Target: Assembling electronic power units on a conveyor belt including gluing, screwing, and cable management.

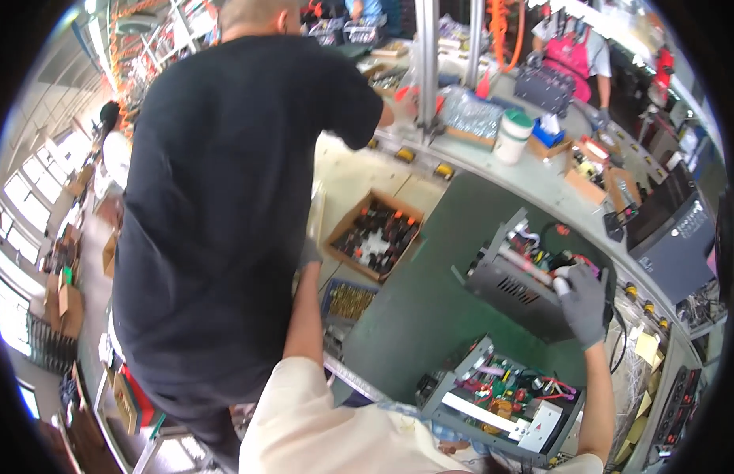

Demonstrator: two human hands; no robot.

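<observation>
Evidently the work in hand is on the grey upper chassis [505, 291], which sits on the far right part of the dark green mat [414, 320], its open top showing wires and boards. The right hand [584, 304], in a grey glove, is at the chassis's right end with its fingers partly curled at the rim; whether they close on the wall, pinch a small part or merely rest there, I cannot tell. I judge this to be a step of steadying or handling that unit, and the next move would call for a sure hold on the casing with the fingertips kept clear of the loose wires. The left hand [309, 254] reaches out past the left side of the mat, near the cardboard box [354, 268] of dark parts beside it; the co-worker [216, 197] in black covers most of that hand, so how far open it is, and what it may have hold of, cannot be told. On the mat's near edge lies a second chassis [501, 401], also open, with neither hand on it. The right glove hides that end of the upper chassis, the inner wiring is too small to sort out, and a black cable [622, 340] at the mat's right edge has no clear ends.
</observation>
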